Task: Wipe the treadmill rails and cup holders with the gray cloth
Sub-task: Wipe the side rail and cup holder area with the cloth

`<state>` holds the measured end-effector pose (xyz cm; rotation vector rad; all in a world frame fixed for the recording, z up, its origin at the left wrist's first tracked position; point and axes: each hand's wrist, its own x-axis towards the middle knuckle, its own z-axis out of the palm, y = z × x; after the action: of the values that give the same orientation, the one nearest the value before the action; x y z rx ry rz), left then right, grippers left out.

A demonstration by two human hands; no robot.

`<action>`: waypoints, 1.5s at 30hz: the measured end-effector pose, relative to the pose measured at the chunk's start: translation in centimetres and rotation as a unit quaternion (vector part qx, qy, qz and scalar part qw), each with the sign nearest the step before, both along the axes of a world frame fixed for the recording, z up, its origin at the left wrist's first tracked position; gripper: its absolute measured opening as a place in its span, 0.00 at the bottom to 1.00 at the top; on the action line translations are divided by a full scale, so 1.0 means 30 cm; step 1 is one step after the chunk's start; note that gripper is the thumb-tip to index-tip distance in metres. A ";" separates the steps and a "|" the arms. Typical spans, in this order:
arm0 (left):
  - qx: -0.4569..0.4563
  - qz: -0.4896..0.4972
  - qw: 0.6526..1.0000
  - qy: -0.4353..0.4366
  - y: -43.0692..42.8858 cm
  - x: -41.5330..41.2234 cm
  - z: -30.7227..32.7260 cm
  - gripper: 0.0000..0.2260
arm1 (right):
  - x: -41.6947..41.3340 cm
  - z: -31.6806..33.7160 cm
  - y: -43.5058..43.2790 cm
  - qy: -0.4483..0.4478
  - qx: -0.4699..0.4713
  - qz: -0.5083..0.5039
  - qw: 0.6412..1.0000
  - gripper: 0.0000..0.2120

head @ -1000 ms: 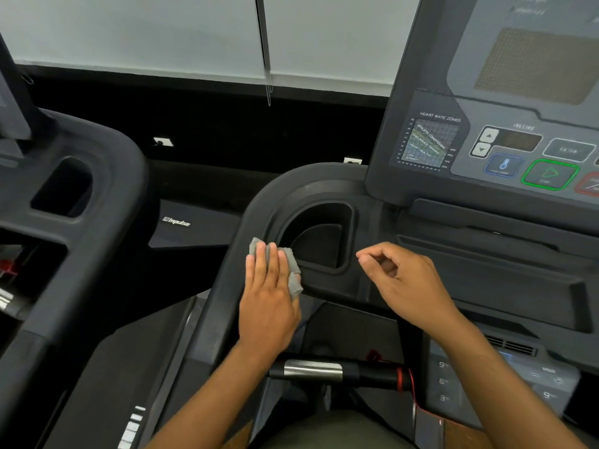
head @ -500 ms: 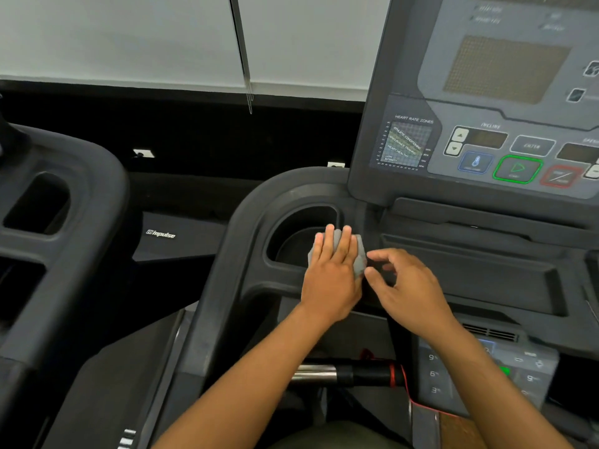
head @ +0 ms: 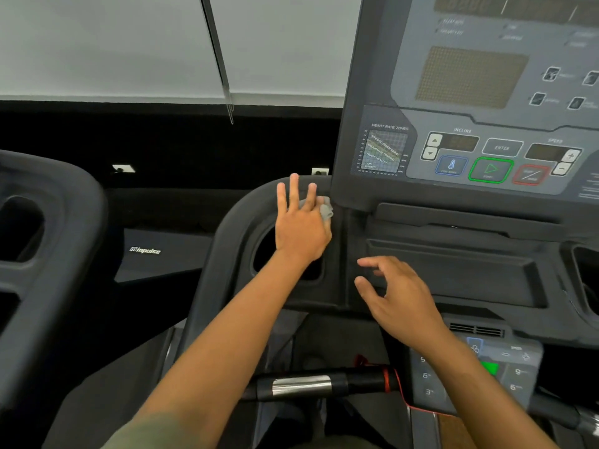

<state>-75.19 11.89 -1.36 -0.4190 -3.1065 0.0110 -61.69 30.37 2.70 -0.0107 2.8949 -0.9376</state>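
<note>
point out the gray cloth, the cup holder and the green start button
gray cloth [head: 325, 209], head view, bunched part sticking out past the fingers
cup holder [head: 264, 251], head view, dark opening left of the wrist
green start button [head: 490, 170], head view, its centre

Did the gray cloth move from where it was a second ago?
Yes. The gray cloth, under the left hand, went from the cup holder's near-left rim across to its far-right corner, beside the console.

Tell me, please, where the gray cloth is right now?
The gray cloth sits under the left hand, pressed on the rail behind the cup holder, beside the console's lower left corner.
</note>
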 end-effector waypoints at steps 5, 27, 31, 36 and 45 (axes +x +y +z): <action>0.032 0.073 0.996 0.033 -0.189 0.059 -0.018 0.27 | -0.001 -0.010 0.002 -0.005 0.002 0.008 1.000 0.17; 0.048 0.078 0.996 -0.017 -0.104 -0.045 -0.071 0.36 | -0.048 -0.018 -0.013 -0.026 0.029 0.042 0.998 0.20; 0.092 0.037 0.995 -0.026 0.054 -0.118 -0.057 0.33 | -0.024 -0.016 0.020 -0.029 0.030 0.027 0.999 0.20; 0.122 -0.024 0.992 -0.030 0.175 -0.074 -0.063 0.31 | -0.017 -0.023 0.029 -0.018 0.022 0.022 0.999 0.19; 0.132 -0.086 0.987 -0.037 0.126 0.221 -0.078 0.32 | -0.017 -0.016 -0.019 0.096 -0.035 -0.050 0.994 0.04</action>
<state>-68.55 15.69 -3.69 -0.6863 -3.0677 -0.4212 -62.21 29.81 2.21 0.0413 3.0606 -1.1113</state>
